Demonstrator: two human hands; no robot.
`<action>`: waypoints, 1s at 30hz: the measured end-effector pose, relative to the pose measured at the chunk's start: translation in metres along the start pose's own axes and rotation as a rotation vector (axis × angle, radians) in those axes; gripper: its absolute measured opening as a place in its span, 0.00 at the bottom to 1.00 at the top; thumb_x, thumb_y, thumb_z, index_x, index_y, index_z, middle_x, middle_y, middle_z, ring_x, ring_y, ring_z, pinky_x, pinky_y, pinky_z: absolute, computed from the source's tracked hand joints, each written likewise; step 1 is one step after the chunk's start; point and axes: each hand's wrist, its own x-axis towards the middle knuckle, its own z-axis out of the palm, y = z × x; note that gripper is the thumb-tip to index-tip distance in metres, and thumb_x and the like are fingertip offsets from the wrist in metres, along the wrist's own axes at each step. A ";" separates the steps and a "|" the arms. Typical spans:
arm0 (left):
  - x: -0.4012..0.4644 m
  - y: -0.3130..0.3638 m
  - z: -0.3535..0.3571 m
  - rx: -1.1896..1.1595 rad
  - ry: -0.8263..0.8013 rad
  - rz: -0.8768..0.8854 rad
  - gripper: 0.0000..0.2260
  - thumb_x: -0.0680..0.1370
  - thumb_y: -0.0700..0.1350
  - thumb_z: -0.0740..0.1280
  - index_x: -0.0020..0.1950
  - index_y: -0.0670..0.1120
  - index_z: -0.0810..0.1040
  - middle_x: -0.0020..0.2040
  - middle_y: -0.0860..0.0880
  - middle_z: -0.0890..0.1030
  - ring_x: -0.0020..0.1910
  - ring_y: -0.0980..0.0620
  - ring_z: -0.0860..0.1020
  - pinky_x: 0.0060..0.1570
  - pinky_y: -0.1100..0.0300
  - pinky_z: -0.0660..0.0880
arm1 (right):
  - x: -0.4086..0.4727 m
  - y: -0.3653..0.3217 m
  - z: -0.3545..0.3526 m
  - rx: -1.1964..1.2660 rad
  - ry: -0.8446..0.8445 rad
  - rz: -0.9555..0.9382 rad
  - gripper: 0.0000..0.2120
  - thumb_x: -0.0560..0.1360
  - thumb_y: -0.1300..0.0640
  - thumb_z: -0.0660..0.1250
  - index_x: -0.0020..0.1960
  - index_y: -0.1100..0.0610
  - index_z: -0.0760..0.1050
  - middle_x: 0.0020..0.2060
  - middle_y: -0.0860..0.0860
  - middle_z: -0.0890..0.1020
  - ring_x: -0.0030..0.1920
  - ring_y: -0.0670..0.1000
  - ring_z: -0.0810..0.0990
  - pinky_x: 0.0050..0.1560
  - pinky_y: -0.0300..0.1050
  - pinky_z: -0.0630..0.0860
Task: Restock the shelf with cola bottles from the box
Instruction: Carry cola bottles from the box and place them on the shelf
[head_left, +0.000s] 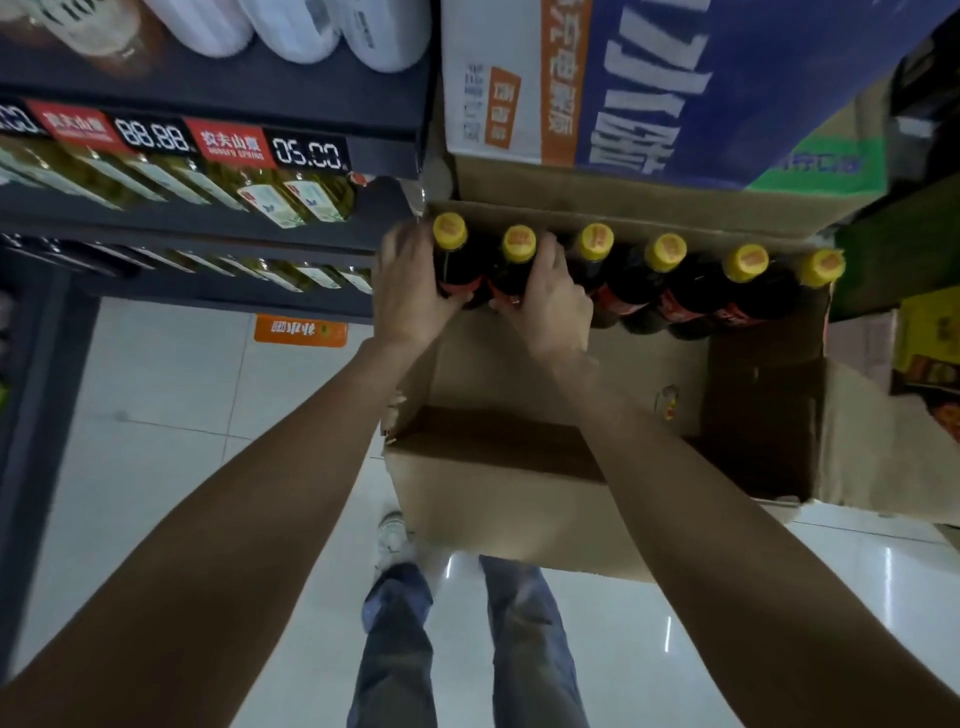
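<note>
Picking stage: the left hand (410, 291) wraps the end cola bottle (451, 249) and the right hand (550, 301) grips its neighbour (517, 260) at the box's (493, 499) far left corner, so next comes a straight lift towards the shelf (208, 234).

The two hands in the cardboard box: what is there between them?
In the head view, two yellow-capped cola bottles stand between the left hand and the right hand.
</note>
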 end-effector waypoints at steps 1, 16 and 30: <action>-0.001 0.001 0.001 0.013 0.014 0.013 0.33 0.67 0.49 0.77 0.68 0.43 0.68 0.68 0.44 0.71 0.71 0.43 0.63 0.68 0.48 0.62 | -0.001 0.000 0.003 -0.022 0.004 -0.013 0.37 0.72 0.51 0.72 0.72 0.59 0.57 0.69 0.55 0.69 0.56 0.62 0.79 0.45 0.54 0.75; -0.064 0.022 -0.066 -0.291 0.212 0.042 0.29 0.64 0.50 0.79 0.61 0.44 0.74 0.58 0.46 0.79 0.63 0.45 0.74 0.65 0.50 0.68 | -0.090 -0.007 -0.078 0.129 0.303 -0.130 0.32 0.61 0.46 0.79 0.57 0.59 0.72 0.48 0.56 0.81 0.48 0.59 0.79 0.46 0.55 0.78; -0.320 0.007 -0.330 -0.974 0.655 -0.331 0.25 0.65 0.51 0.78 0.59 0.64 0.73 0.53 0.65 0.79 0.55 0.62 0.77 0.54 0.68 0.72 | -0.233 -0.183 -0.156 0.725 -0.234 -0.344 0.33 0.61 0.53 0.79 0.62 0.44 0.69 0.59 0.51 0.75 0.60 0.48 0.74 0.64 0.49 0.71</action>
